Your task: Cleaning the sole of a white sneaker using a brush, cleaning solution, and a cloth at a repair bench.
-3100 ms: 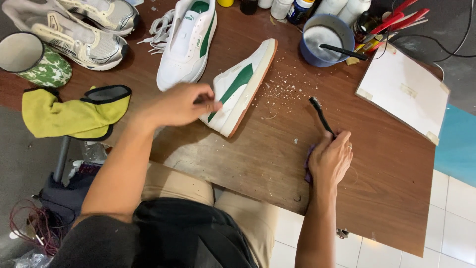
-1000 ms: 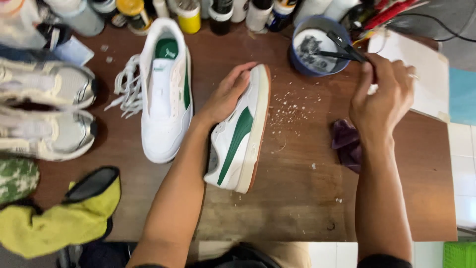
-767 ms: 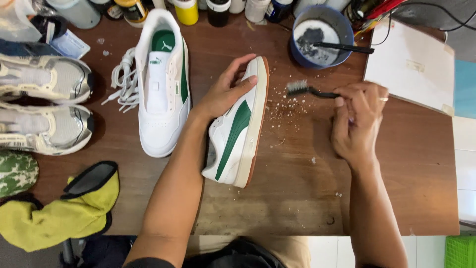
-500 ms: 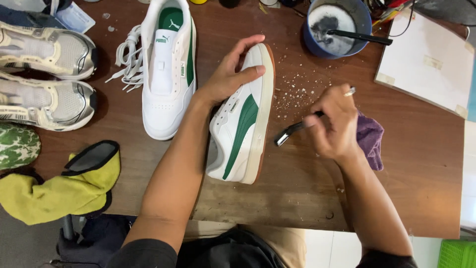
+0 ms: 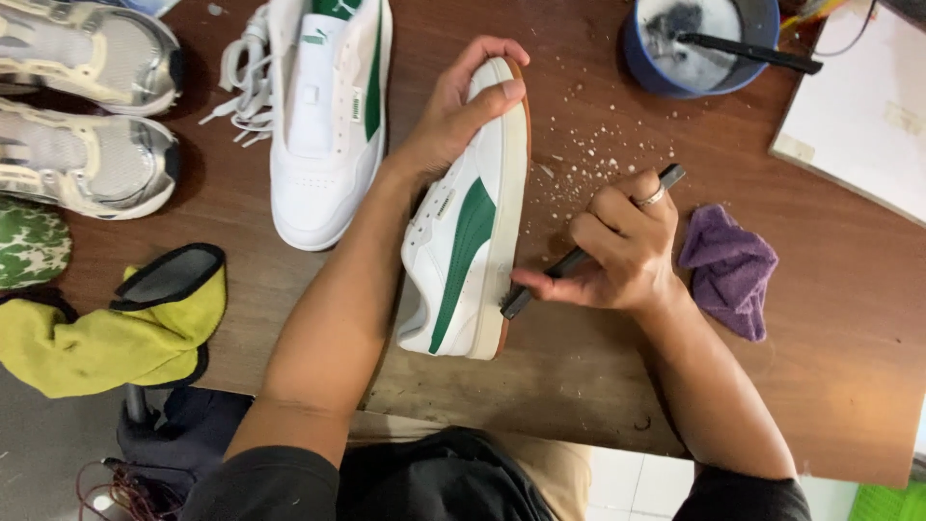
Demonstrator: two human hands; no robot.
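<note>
A dark brown wooden counter (image 5: 849, 318) fills the view, dusted with white flecks near its far middle, with pale floor tiles showing past its near edge.

The left hand (image 5: 463, 111) has its fingers curled closed over the toe end of a white sneaker with a green stripe (image 5: 468, 227), thumb pressed on the sole's side. The shoe is tipped on its side at the counter's middle, toe pointing far, brown sole facing right. The right hand (image 5: 617, 246), a ring on one finger, has its fingers closed round a thin dark brush (image 5: 579, 259); the brush's head touches the white sole edge low on the shoe's right side, while its handle end sticks out past the knuckles.

Just right of the right hand lies a crumpled purple cloth (image 5: 728, 270). Farther off, at the far right, a blue bowl (image 5: 637, 58) holds greyish liquid and a dark-handled tool, and a white pad (image 5: 858, 116) lies beside it. Left of the held shoe, the matching white sneaker (image 5: 323, 125) lies sole down, laces loose. At the far left sit two grey running shoes (image 5: 82, 116), nearer a green patterned item (image 5: 29, 241), and a yellow cloth with black trim (image 5: 116, 328) hangs at the near left edge.
</note>
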